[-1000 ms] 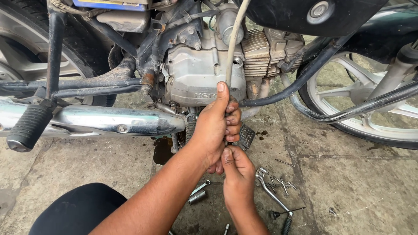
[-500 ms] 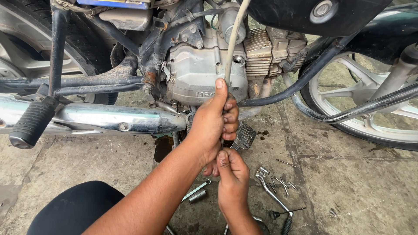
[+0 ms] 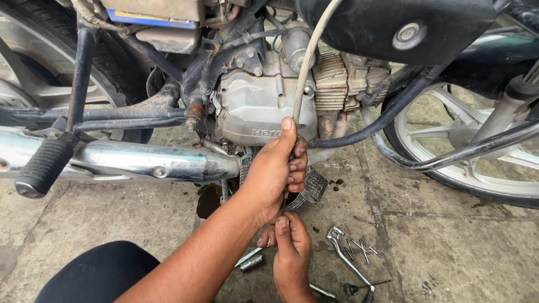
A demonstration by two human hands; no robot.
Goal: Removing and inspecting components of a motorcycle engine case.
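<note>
The pale cream rubber hose (image 3: 307, 62) ran down from the top of the frame, across the front of the grey cast-metal engine casing (image 3: 255, 109), and ended inside the left hand (image 3: 275, 171). That hand was closed around the hose's lower end just below the casing, the thumb laid upward along the hose and the four fingers curled about it. The right hand (image 3: 289, 249) sat directly beneath the left, well below the casing, with thumb and fingers pinched together at the hose's bottom end; what they pinched could not be made out, as the left hand covered it.

Behind the left hand's fingers, just below and right of the casing, a ribbed black foot peg (image 3: 310, 188) showed. Left of the casing, a chromed steel exhaust pipe (image 3: 129, 160) ran level, and a black rubber-sleeved footrest (image 3: 42, 165) stood at the far left beyond it. Right of the casing stood the finned cylinder block (image 3: 337, 81), with a black tubular frame rail (image 3: 443, 160) curving further right before a spoked alloy wheel (image 3: 477, 129).

On the stained concrete floor (image 3: 449, 241), below and right of the casing, lay a bright steel wrench (image 3: 345, 255) among scattered small screws (image 3: 359, 247), with a black-handled screwdriver (image 3: 362, 287) beside them. A small metal socket (image 3: 251, 262) lay just left of the right hand.
</note>
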